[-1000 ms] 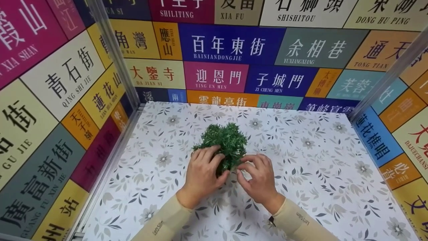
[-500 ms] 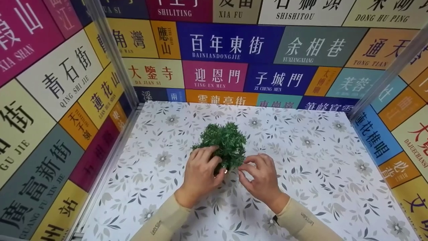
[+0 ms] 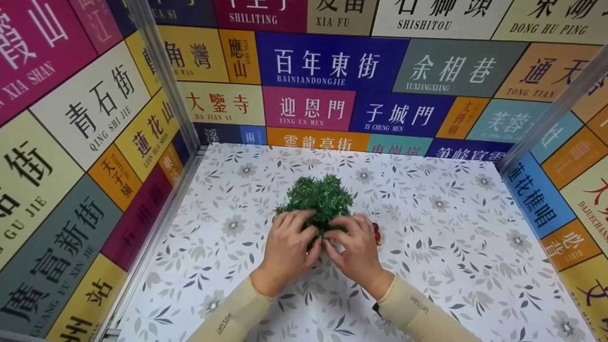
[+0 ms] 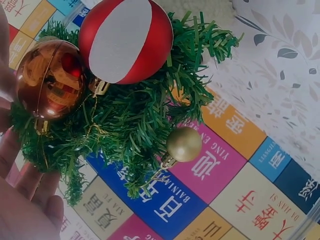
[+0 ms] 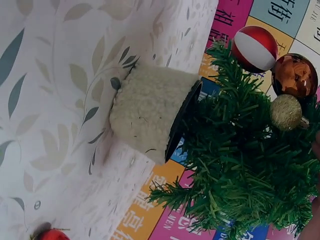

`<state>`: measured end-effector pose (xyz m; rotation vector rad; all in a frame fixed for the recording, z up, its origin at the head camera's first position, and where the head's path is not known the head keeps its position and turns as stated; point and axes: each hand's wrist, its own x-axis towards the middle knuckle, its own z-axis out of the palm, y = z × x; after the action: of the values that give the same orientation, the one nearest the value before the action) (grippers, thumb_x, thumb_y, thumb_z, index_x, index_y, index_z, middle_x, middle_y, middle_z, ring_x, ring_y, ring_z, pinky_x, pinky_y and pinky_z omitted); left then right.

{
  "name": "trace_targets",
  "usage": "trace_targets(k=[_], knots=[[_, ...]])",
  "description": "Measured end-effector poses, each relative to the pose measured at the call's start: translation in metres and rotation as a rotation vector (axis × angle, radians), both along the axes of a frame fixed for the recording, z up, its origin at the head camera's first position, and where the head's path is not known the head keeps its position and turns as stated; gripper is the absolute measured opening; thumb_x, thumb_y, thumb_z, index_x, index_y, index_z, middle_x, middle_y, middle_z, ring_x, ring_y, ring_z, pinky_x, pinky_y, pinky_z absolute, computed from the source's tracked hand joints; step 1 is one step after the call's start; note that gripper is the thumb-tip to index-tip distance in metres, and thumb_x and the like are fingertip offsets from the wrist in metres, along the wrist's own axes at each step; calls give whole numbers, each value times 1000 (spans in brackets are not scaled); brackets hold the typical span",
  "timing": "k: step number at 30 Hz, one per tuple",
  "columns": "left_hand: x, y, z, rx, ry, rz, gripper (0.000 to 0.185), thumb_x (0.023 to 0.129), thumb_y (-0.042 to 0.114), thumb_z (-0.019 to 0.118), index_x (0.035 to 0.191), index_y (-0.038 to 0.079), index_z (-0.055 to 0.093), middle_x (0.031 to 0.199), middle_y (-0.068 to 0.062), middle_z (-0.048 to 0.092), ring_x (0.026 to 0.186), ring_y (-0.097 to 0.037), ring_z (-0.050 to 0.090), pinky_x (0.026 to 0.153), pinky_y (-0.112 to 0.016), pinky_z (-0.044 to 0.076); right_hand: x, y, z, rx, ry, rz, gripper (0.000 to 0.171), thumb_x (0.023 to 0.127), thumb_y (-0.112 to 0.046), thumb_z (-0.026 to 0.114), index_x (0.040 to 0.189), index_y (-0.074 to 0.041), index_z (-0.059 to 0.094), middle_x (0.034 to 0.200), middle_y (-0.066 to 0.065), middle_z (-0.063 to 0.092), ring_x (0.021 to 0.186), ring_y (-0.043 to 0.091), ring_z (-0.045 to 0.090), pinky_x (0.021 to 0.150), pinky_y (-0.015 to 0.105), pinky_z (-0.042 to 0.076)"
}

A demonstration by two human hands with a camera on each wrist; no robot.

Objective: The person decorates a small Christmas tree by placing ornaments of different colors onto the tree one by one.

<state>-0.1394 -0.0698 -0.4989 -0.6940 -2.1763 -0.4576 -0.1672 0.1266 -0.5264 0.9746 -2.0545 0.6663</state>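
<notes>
A small artificial Christmas tree (image 3: 319, 194) stands mid-table, its cream fuzzy pot (image 5: 150, 112) visible in the right wrist view. Hanging on it are a red-and-white bauble (image 4: 125, 42), a shiny copper bauble (image 4: 50, 80) and a small gold bauble (image 4: 183, 145). My left hand (image 3: 287, 249) grips the tree's near left side with curled fingers. My right hand (image 3: 358, 251) pinches at the near greenery, its fingertips meeting the left hand's. Whatever lies right between the fingertips is hidden. Beside the right hand, a red bauble (image 3: 377, 233) lies on the table.
The white tabletop (image 3: 441, 266) has a grey leaf and flower print. Colourful sign-covered panels (image 3: 327, 61) enclose it at the back and both sides, with metal posts (image 3: 183, 90) at the corners.
My right hand has moved left, from the tree's right edge to its near middle beside the left hand, uncovering the red bauble. The left hand stays almost in place.
</notes>
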Motion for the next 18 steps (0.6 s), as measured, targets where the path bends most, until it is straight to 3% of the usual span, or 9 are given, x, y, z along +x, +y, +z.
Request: trace_targets(k=[7, 18], knots=[[1, 0, 2, -6, -10, -6, 13, 85, 20, 63, 75, 13, 67, 123, -12, 64, 109, -31, 59, 96, -49, 43, 0, 1, 3, -57, -27, 58, 4, 84, -20, 74, 86, -18, 71, 114, 5, 64, 102, 31, 54, 94, 50, 37], [0, 0, 3, -23, -22, -19, 20, 84, 26, 70, 70, 13, 68, 121, -12, 65, 109, -31, 59, 98, -48, 42, -2, 0, 3, -77, -79, 51, 12, 83, -14, 75, 91, -22, 71, 116, 5, 63, 104, 30, 53, 94, 49, 37]])
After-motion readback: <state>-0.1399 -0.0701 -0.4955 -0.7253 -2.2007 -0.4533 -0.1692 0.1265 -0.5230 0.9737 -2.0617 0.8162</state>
